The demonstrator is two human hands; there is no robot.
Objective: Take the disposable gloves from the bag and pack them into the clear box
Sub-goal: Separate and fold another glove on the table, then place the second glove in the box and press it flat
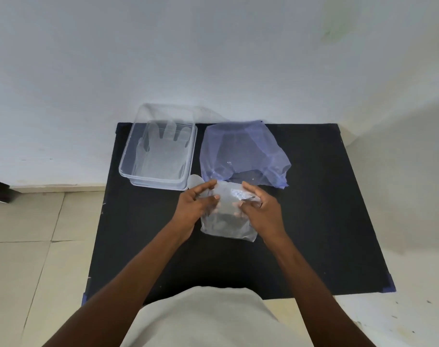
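Beside clear box (128,156) and bag (241,149), both hands' grip holds glove (226,221).

Clear box (128,156) at desk (326,221) back-left, one glove (160,151) flat inside. Bag (241,151) just right of box. Held glove (227,221) in front of bag, between both hands.

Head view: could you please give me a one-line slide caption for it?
Both hands, left hand and right hand, hold a clear glove before the blue bag; another lies in the clear box.
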